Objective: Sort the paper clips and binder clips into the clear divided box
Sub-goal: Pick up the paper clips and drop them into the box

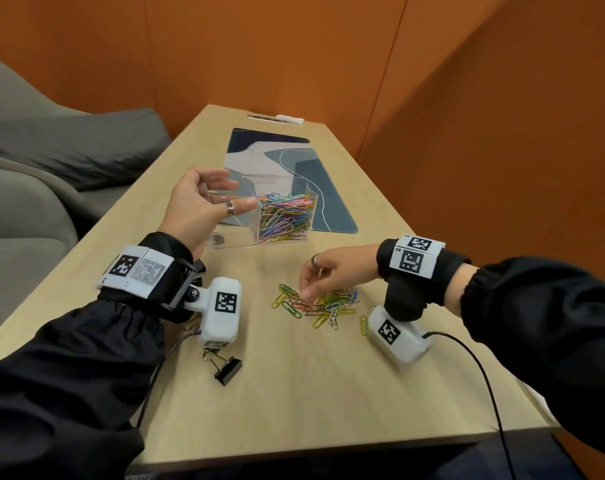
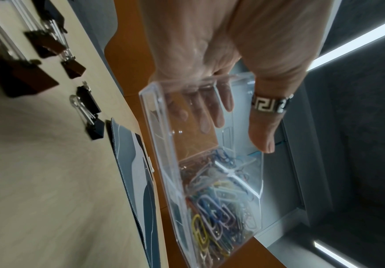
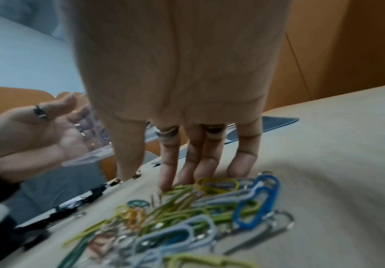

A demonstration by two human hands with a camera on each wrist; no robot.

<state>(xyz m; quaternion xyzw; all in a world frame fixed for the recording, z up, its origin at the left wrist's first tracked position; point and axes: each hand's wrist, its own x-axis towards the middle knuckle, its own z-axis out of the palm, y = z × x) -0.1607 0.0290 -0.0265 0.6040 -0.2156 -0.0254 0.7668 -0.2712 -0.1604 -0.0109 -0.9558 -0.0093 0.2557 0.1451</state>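
Note:
My left hand (image 1: 240,192) holds the clear divided box (image 1: 235,233) by its empty left compartment, with the thumb on the near wall and the fingers behind the far wall. The right compartment is packed with coloured paper clips (image 1: 287,216). The left wrist view shows the same grip of the left hand (image 2: 237,134) on the box (image 2: 155,145) and the clips (image 2: 216,217) inside. My right hand (image 1: 306,294) reaches down onto a loose pile of paper clips (image 1: 321,306). In the right wrist view its straight fingertips (image 3: 166,185) touch the pile (image 3: 187,217), thumb apart. A black binder clip (image 1: 226,368) lies near the front.
Several more binder clips (image 2: 88,101) lie along the table's left side. A blue-grey desk mat (image 1: 294,161) lies behind the box. Grey sofa (image 1: 34,168) to the left, orange walls behind and right. A black cable (image 1: 484,375) trails over the front right of the table.

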